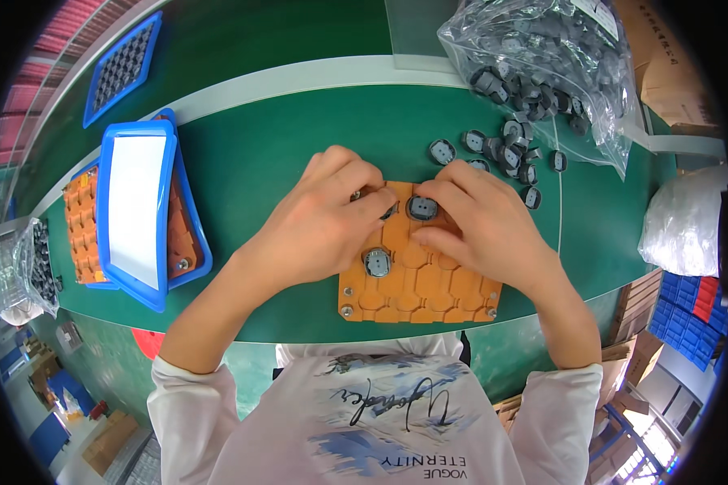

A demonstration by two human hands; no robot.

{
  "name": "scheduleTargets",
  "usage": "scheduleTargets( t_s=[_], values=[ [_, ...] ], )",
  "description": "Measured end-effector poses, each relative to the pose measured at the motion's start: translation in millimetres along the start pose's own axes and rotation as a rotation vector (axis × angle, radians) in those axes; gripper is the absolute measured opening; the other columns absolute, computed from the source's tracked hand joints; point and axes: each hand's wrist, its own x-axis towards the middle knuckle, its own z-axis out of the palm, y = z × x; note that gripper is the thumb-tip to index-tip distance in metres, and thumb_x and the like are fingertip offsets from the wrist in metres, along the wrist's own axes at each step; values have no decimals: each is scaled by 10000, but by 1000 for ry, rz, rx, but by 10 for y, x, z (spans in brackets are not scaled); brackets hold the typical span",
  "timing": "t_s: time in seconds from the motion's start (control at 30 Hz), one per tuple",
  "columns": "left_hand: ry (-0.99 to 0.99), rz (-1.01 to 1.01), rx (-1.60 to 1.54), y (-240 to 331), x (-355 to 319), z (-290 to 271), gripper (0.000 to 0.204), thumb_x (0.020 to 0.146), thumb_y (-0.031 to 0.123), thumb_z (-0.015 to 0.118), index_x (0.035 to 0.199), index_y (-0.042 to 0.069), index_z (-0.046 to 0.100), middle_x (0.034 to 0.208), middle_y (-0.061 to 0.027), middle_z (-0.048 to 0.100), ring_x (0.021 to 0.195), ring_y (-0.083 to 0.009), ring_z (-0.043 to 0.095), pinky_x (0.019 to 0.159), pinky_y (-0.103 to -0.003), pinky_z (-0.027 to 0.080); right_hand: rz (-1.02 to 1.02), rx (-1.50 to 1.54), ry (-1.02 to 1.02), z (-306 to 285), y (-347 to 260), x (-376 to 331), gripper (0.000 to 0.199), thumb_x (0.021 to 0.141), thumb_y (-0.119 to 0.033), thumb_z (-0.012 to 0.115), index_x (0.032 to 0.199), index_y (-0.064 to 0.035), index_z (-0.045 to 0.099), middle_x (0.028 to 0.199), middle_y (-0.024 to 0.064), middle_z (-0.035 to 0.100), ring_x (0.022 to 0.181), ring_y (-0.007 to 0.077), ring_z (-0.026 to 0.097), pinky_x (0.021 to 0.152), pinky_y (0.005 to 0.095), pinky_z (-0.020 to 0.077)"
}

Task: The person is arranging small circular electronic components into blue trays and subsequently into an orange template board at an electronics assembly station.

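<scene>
An orange fixture board (392, 309) with rows of shaped recesses and metal screws at its corners lies on the table before me. My left hand (323, 218) is pinched at the board's far left, over a dark round plastic part (389, 212) that the fingers mostly hide. At the board's far edge, my right hand (493, 222) has its thumb and fingers closed around the right side of a black part with a grey face (422, 208). Nearer the board's left side, another such round part (377, 262) sits in a recess, touched by neither hand.
Loose round parts (510, 153) lie in a heap beyond my right hand, beside a clear plastic bag (542, 56) full of them. Stacked blue trays (170, 137) with orange boards stand at left. A blue tray (123, 69) of parts is farther back. The green table (251, 113) curves nearby.
</scene>
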Motion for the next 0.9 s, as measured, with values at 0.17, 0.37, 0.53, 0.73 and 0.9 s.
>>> scheduleTargets(
  t_s=[0.17,0.37,0.53,0.73,0.9],
  values=[
    [-55,25,66,46,30,-17,383,648,-20,774,1025,-26,702,987,-102,591,948,-300,554,837,-409,479,-10,-33,45,98,0,1,340,773,-138,808,1061,-27,666,987,105,596,911,324,609,807,422,502],
    [-64,5,107,59,38,26,346,683,-2,746,1027,-22,707,947,-99,576,972,-295,548,847,-398,479,-42,-65,199,225,36,-76,329,751,-142,826,1028,-38,681,977,76,601,922,295,566,825,415,450],
    [-147,-87,24,52,158,-54,346,748,24,754,1092,18,717,981,-102,599,998,-308,555,865,-404,496,-78,7,117,176,140,-82,349,760,-193,829,1056,-61,700,1025,63,603,1012,285,538,870,415,426],
    [-205,-3,-66,-191,708,110,392,838,41,695,1229,72,685,1076,-117,634,1034,-331,579,905,-417,515,12,-72,304,-98,162,-169,477,771,-210,834,1206,-89,680,1242,87,563,1111,307,511,976,422,434],
    [-394,-171,-41,-165,926,215,320,822,60,699,1141,45,670,1055,-137,590,1091,-326,582,934,-408,497,300,-240,285,-238,591,-305,456,841,-106,778,1276,-78,646,1235,94,576,1029,303,561,930,398,494]
  ],
)
